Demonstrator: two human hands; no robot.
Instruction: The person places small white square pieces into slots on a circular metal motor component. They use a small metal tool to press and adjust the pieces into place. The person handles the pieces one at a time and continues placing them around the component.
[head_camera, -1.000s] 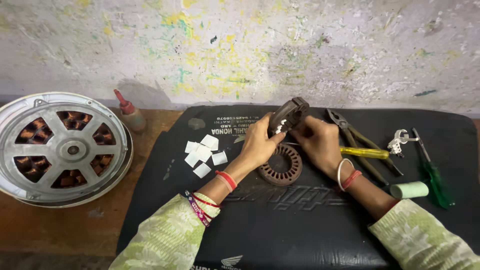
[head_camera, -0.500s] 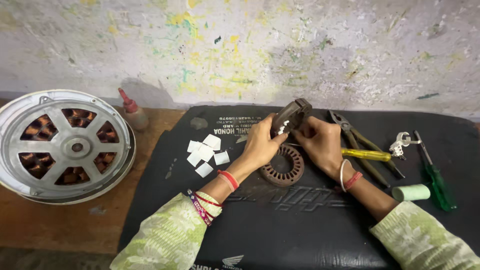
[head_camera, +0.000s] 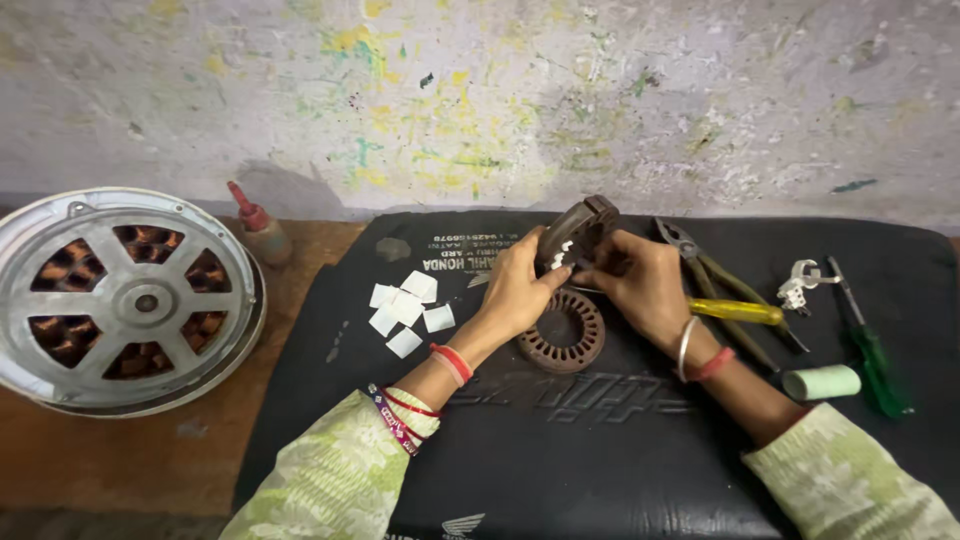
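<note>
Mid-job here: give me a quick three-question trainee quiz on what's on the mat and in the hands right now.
1. True or false: both hands grip the raised ring-shaped slotted core.
2. Where do the white paper squares lie? A) right of the right hand B) left of the left hand C) on the round metal motor housing
3. What lies flat on the black mat just below the hands?

Key:
1. True.
2. B.
3. A second rusty slotted ring core.
</note>
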